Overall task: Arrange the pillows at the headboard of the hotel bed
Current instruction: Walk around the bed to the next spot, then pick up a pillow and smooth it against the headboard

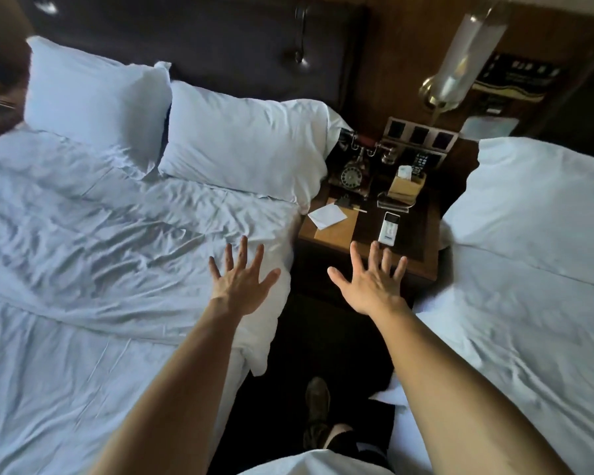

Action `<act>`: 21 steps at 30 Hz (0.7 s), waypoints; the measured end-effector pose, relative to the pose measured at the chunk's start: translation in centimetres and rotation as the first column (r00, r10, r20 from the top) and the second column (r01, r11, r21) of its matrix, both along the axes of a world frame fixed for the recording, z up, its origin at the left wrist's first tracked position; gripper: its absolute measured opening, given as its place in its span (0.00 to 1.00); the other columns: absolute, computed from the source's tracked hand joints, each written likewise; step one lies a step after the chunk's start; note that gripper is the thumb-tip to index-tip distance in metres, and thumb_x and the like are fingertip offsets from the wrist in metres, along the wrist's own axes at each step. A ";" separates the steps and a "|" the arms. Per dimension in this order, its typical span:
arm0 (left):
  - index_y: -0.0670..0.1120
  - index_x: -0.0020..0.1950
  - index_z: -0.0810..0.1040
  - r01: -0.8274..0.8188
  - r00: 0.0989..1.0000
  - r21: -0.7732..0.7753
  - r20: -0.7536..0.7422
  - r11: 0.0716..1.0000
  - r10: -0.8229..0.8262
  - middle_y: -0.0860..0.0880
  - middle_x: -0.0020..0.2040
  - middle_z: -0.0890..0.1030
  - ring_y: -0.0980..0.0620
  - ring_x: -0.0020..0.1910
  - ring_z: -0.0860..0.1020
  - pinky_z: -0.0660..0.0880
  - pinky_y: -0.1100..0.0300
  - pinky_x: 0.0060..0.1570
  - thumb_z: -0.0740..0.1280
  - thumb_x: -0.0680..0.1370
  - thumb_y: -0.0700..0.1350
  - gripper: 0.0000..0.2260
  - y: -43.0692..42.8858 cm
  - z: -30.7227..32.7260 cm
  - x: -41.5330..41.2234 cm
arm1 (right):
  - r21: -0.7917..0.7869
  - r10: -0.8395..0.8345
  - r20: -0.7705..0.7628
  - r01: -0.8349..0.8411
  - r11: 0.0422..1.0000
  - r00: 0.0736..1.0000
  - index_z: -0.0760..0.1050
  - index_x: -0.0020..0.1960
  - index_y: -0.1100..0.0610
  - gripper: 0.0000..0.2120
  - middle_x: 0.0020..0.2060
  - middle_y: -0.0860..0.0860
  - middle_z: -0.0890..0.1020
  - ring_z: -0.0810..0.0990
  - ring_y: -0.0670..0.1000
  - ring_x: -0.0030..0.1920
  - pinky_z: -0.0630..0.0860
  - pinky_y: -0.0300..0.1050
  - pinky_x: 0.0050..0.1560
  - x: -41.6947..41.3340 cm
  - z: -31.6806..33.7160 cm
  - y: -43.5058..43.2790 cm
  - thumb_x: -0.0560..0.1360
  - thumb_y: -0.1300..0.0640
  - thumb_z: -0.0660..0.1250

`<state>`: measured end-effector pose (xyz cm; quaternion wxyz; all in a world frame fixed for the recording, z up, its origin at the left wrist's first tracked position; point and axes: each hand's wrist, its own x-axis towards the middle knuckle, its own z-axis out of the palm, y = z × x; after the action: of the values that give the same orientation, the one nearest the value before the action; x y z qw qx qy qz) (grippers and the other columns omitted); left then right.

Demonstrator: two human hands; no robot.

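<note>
Both empty, fingers wide: left hand (242, 281) nearer the right pillow (251, 138), lying far and left, long side along the headboard (199, 39).

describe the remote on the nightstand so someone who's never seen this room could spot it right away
Find the dark wooden nightstand between the two white beds. On its near edge, just beyond the open right hand, lies the remote. It is the only slim white upright bar there, unlike the flat notepaper.

Both arms out fwd, L hand (242, 281) & R hand (371, 284) splayed, palms down.
</note>
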<state>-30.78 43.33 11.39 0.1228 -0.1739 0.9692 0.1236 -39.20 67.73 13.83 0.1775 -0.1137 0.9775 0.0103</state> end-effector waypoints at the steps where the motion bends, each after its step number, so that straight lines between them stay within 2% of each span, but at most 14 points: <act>1: 0.59 0.83 0.43 -0.021 1.000 0.002 -0.004 1.000 0.021 0.51 0.82 0.36 0.43 0.81 0.36 0.37 0.33 0.76 0.45 0.79 0.71 0.35 -0.3 0.2 -1.8 | 0.007 0.015 -0.008 -0.015 1.000 1.000 0.37 0.82 0.46 0.41 0.81 0.60 0.40 0.38 0.64 0.80 0.31 0.70 0.73 -2.2 0.3 -0.4 0.76 0.25 0.38; 10: 0.58 0.83 0.45 -0.125 0.992 -0.040 -0.011 0.991 0.124 0.50 0.83 0.37 0.43 0.81 0.37 0.37 0.34 0.75 0.46 0.80 0.70 0.34 -5.4 2.7 -12.9 | -0.035 0.135 -0.078 -0.138 0.990 0.988 0.40 0.82 0.47 0.41 0.82 0.60 0.43 0.41 0.64 0.81 0.33 0.70 0.74 -16.9 2.1 -6.2 0.77 0.26 0.41; 18: 0.57 0.83 0.45 -0.060 0.998 -0.168 -0.036 0.984 0.054 0.51 0.83 0.37 0.42 0.82 0.39 0.39 0.34 0.76 0.46 0.80 0.70 0.34 -15.9 3.5 -26.7 | -0.043 0.212 -0.125 -0.218 0.975 0.969 0.38 0.82 0.46 0.42 0.82 0.59 0.42 0.41 0.63 0.81 0.35 0.70 0.75 -30.1 2.7 -13.8 0.76 0.25 0.39; 21: 0.56 0.83 0.45 -0.063 0.996 -0.172 -0.068 0.983 0.052 0.50 0.83 0.37 0.42 0.82 0.39 0.41 0.33 0.76 0.45 0.80 0.69 0.34 -20.7 3.8 -34.1 | -0.037 0.175 -0.126 -0.181 0.983 0.976 0.38 0.82 0.46 0.43 0.82 0.58 0.44 0.43 0.62 0.81 0.35 0.69 0.75 -36.4 2.5 -17.0 0.75 0.24 0.38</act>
<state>-64.84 22.64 15.16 0.0729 -0.2080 0.9742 0.0476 -75.60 50.68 16.31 0.1130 -0.2042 0.9723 0.0095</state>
